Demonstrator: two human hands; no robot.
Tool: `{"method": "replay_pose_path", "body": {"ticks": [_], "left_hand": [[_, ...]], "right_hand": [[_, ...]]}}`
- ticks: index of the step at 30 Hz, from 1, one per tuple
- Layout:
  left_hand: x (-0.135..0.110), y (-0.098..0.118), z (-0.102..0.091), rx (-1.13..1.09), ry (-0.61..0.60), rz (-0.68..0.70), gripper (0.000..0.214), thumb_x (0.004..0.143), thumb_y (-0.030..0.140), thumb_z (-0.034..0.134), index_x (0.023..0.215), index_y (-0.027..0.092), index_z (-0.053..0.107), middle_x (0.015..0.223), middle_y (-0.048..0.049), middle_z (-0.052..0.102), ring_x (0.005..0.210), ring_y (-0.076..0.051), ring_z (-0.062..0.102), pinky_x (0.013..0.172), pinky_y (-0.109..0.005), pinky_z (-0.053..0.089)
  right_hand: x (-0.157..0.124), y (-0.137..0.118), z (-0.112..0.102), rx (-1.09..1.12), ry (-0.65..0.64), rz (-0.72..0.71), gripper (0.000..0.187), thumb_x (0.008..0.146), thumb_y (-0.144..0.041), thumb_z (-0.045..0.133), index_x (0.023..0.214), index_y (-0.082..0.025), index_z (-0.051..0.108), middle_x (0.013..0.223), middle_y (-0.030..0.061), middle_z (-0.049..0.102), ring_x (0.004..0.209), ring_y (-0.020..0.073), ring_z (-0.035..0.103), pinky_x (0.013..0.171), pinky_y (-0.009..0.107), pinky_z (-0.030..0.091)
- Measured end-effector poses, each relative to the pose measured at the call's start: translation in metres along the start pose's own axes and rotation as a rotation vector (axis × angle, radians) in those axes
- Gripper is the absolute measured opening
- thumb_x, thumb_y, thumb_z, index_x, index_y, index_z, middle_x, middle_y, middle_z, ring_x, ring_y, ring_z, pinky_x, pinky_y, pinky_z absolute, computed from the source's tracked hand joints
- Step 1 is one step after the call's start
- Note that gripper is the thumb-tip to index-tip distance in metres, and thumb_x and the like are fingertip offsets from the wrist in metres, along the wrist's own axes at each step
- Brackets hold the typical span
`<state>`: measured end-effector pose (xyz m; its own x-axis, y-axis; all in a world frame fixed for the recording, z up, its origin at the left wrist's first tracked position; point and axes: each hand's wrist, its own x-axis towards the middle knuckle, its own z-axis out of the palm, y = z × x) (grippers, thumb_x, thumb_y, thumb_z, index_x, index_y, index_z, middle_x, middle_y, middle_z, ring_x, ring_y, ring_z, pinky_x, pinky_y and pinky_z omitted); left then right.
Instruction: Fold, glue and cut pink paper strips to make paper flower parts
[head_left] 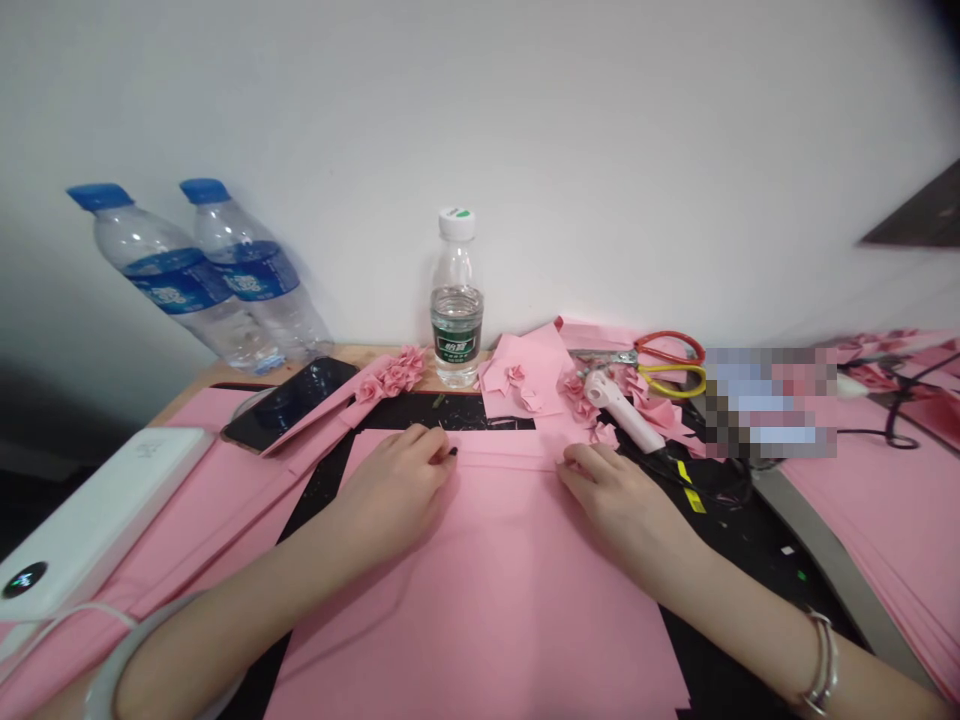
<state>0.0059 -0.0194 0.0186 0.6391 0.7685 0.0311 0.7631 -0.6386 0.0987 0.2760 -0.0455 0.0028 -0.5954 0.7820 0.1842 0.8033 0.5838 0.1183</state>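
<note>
Pink paper sheet (pixel 480 590) lies flat under both hands, with a straight fold running across it near the far edge. Left hand's fingertips (pixel 435 450) pinch a thin dark-tipped stick (pixel 452 452) just above the paper. Right hand's fingertips (pixel 570 462) curl down onto the fold; whether they grip it, I cannot tell. Both palms turn down, with the left hand (pixel 394 490) and right hand (pixel 622 500) angled inward, forearms resting low. A smooth bangle (pixel 142 650) circles the left wrist, and a thin metal bracelet (pixel 821 660) circles the right. Beneath the paper lies a black mat (pixel 442 412). Folded paper flowers (pixel 394 372) and red-and-yellow-handled scissors (pixel 660 365) sit beyond.
</note>
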Motion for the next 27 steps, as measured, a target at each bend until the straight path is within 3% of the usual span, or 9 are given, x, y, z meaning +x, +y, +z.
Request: {"method": "replay_pose_path", "body": {"ticks": [3, 6, 10, 13, 16, 22, 27], "left_hand": [[-0.002, 0.008, 0.002, -0.032, 0.061, -0.005, 0.023, 0.088, 0.018, 0.052, 0.095, 0.011, 0.072, 0.128, -0.017, 0.059, 0.109, -0.032, 0.057, 0.093, -0.049, 0.049], [0.0, 0.013, 0.015, -0.071, 0.1, 0.053, 0.032, 0.092, 0.021, 0.047, 0.115, 0.011, 0.067, 0.149, -0.0154, 0.045, 0.132, -0.034, 0.045, 0.109, -0.054, 0.037], [0.007, 0.019, 0.035, -0.164, 0.029, 0.12, 0.044, 0.096, 0.02, 0.039, 0.138, 0.011, 0.05, 0.15, -0.0124, 0.044, 0.141, -0.027, 0.036, 0.117, -0.049, 0.03], [0.01, 0.023, 0.041, -0.185, 0.014, 0.1, 0.048, 0.097, 0.023, 0.039, 0.142, 0.008, 0.044, 0.153, -0.0133, 0.04, 0.143, -0.024, 0.033, 0.117, -0.043, 0.032], [0.012, 0.027, 0.036, -0.138, -0.012, 0.082, 0.046, 0.098, 0.023, 0.036, 0.141, 0.008, 0.047, 0.151, -0.014, 0.042, 0.141, -0.024, 0.037, 0.116, -0.043, 0.033], [0.007, 0.028, 0.021, 0.094, -0.043, -0.02, 0.042, 0.099, 0.02, 0.034, 0.127, 0.004, 0.061, 0.137, -0.0187, 0.057, 0.128, -0.027, 0.054, 0.111, -0.045, 0.037], [0.001, 0.023, 0.015, 0.315, -0.085, -0.117, 0.028, 0.089, 0.007, 0.048, 0.095, 0.009, 0.075, 0.102, -0.0178, 0.075, 0.098, -0.031, 0.07, 0.099, -0.054, 0.044]], "right_hand": [[-0.004, -0.015, 0.008, -0.001, 0.087, -0.003, 0.029, 0.088, -0.007, 0.049, 0.109, 0.0, 0.068, 0.122, 0.0246, 0.063, 0.105, 0.0328, 0.063, 0.09, 0.046, 0.056], [-0.003, -0.03, 0.017, 0.077, 0.07, 0.011, 0.05, 0.096, -0.026, 0.046, 0.131, 0.01, 0.051, 0.141, 0.03, 0.049, 0.126, 0.0352, 0.053, 0.103, 0.046, 0.05], [0.004, -0.038, 0.02, 0.176, -0.021, -0.031, 0.057, 0.097, -0.032, 0.045, 0.141, 0.004, 0.043, 0.149, 0.0257, 0.041, 0.138, 0.0359, 0.038, 0.111, 0.051, 0.04], [0.008, -0.037, 0.018, 0.208, -0.049, -0.055, 0.057, 0.096, -0.034, 0.046, 0.141, 0.002, 0.045, 0.147, 0.0232, 0.044, 0.138, 0.0345, 0.039, 0.111, 0.05, 0.039], [0.007, -0.035, 0.013, 0.15, -0.028, -0.042, 0.053, 0.097, -0.032, 0.046, 0.139, 0.001, 0.048, 0.144, 0.0223, 0.048, 0.132, 0.0322, 0.048, 0.107, 0.047, 0.045], [-0.006, -0.022, 0.01, -0.152, 0.041, -0.003, 0.04, 0.092, -0.011, 0.042, 0.124, 0.003, 0.062, 0.126, 0.0251, 0.063, 0.108, 0.0305, 0.067, 0.09, 0.042, 0.058], [-0.016, -0.001, 0.015, -0.269, 0.001, -0.012, 0.039, 0.083, 0.0, 0.044, 0.115, 0.001, 0.067, 0.115, 0.0235, 0.07, 0.096, 0.0272, 0.072, 0.082, 0.037, 0.06]]}}
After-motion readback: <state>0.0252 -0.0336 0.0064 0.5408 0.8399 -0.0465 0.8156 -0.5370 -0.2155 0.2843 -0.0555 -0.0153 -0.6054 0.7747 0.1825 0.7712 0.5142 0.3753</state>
